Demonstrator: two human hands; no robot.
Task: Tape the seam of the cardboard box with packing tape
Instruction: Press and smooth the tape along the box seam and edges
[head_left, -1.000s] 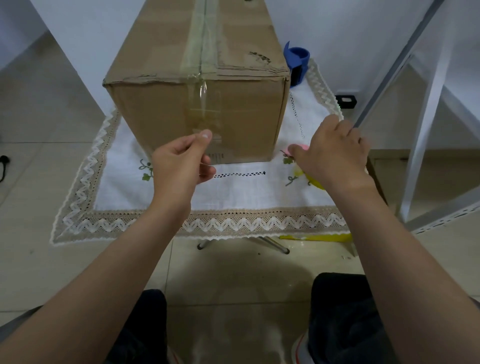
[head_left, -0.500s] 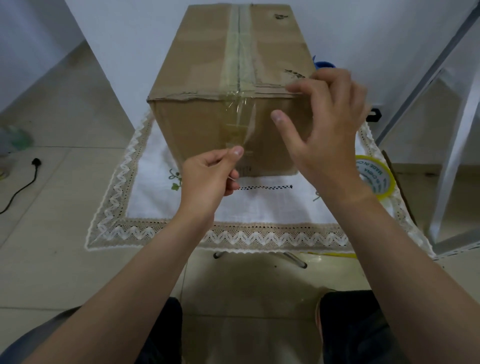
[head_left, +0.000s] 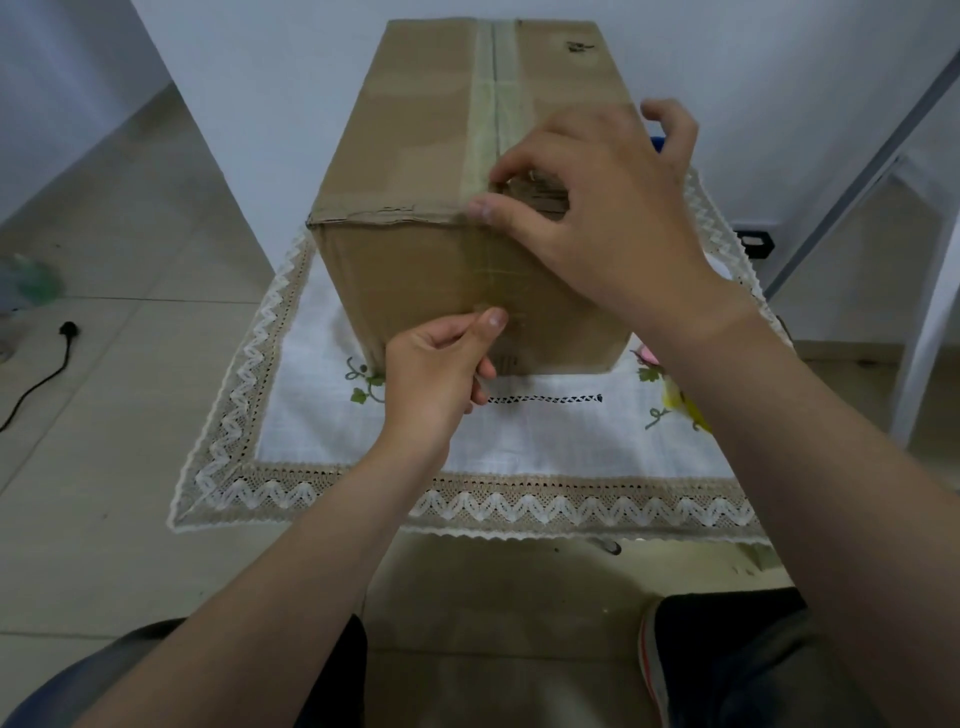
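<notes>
A tall brown cardboard box (head_left: 415, 156) with a crumpled top edge stands on a white lace-trimmed cloth (head_left: 519, 441). Glossy clear packing tape (head_left: 491, 114) runs along its top seam and down the front. The left hand (head_left: 434, 374) pinches the tape's lower end; the right hand (head_left: 597, 208), fingers spread, presses it at the edge.

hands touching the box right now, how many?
2. Left hand pinches the tape end low on the cardboard box front; right hand presses its top front edge.
</notes>
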